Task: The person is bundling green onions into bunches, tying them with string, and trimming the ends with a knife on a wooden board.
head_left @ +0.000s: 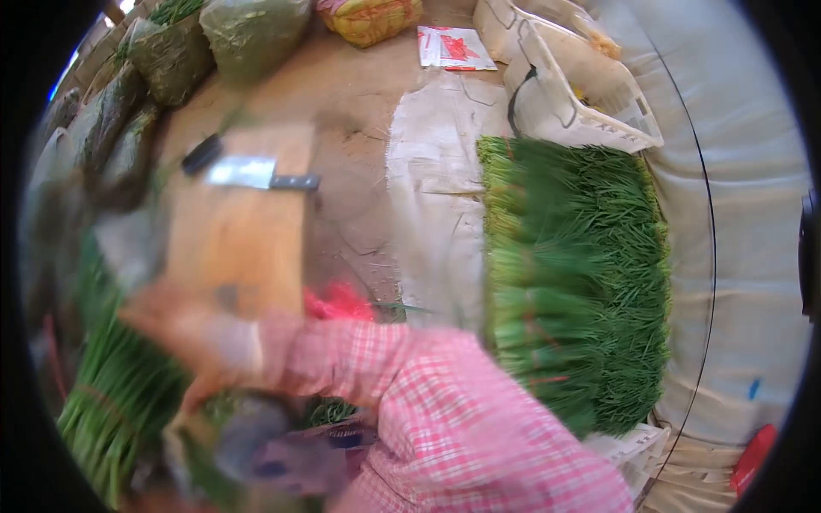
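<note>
My right arm, in a pink plaid sleeve [342,355], reaches across to the left side of the head view. At its end my right hand [171,321] is smeared by motion, right beside a bundle of long green chives [111,402]. A band is tied around these stalks. Low on the left, my left hand [197,395] shows only as a blurred patch of skin near the same bundle, its fingers indistinct. I cannot tell whether either hand grips the stalks. Above the right hand stands a wooden board [235,231] with a cleaver [248,172] lying on it.
A dense stack of chive bundles [573,282] lies on the right beside white cloth [436,162]. Behind it stands a white plastic crate [581,94]. Filled plastic bags [256,38] line the back left. A red plastic bag [340,301] lies near the board.
</note>
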Demonstrator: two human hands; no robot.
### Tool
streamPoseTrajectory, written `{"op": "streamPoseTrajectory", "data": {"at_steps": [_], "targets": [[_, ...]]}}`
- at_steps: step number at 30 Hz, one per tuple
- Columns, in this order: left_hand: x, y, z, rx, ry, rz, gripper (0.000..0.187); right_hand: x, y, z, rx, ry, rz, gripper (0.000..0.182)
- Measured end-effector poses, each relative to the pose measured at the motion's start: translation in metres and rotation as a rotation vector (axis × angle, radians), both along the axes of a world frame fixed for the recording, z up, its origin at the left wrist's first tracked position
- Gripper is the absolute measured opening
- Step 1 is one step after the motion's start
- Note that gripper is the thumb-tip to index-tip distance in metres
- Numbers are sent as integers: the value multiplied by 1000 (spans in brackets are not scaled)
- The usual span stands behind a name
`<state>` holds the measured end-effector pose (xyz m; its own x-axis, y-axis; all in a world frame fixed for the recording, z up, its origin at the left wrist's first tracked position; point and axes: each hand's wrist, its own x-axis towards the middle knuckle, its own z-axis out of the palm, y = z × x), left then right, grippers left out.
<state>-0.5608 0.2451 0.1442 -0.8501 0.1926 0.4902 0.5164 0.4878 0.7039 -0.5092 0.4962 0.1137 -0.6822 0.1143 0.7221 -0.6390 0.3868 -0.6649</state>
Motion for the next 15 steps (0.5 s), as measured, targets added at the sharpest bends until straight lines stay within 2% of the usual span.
{"op": "streamPoseTrajectory", "data": {"at_steps": [1,4,5,7,8,10,11,12,13,14,15], "targets": [[4,15,0,4,-38,-65,51,10,15,24,73,89,-31,122],[22,66,4,22,-180,-279,57,53,53,63,239,48,41,128],[29,87,5,25,-240,-356,59,73,68,60,173,58,48,127],[46,132,12,42,-395,-518,62,116,101,57,53,-140,128,122],[55,157,16,61,-488,-601,64,138,110,42,-62,-100,69,118],[78,212,22,131,-719,-782,68,188,142,25,-385,-525,140,108],[93,240,26,181,-801,-891,70,210,159,4,-394,-479,44,106],[111,269,32,233,-861,-988,72,240,187,-1,-177,-493,-147,103],[139,298,39,385,-617,-1038,86,267,210,12,-113,-593,-311,99],[132,298,27,245,-546,-997,89,294,234,24,-52,-705,-461,96],[122,292,6,98,-484,-960,92,316,263,25,78,-692,-621,91]]}}
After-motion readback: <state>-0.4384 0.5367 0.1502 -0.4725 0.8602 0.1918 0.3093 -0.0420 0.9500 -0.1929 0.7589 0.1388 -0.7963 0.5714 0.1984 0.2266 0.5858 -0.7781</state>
